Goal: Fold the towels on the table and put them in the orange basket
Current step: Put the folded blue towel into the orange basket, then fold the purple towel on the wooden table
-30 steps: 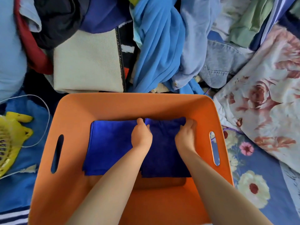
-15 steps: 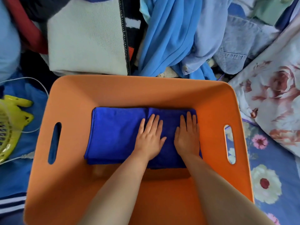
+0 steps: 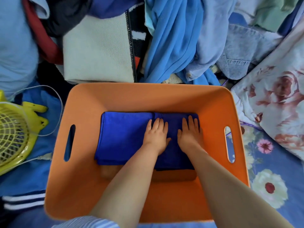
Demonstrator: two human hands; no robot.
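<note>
Basket: the orange basket (image 3: 148,99) is a smooth rectangular tub with rounded corners, sloped walls and a slot handle in each short side.
Towels: two folded blue towels (image 3: 121,137) of soft nap lie side by side on the basket floor against the far wall; the right one is darker.
Left hand: the left hand (image 3: 156,137) lies flat, fingers straight, pressing at the seam between the towels, gripping nothing.
Right hand: the right hand (image 3: 190,135) lies flat on the darker towel, fingers straight, gripping nothing.
Room: bare orange floor shows nearer the person and left of the towels.
Around basket: heaped clothes (image 3: 172,38) beyond the far rim; a yellow plastic fan (image 3: 14,134) to its left.
Change: half a second ago both palms pressed the same spots; only the view has shifted.
</note>
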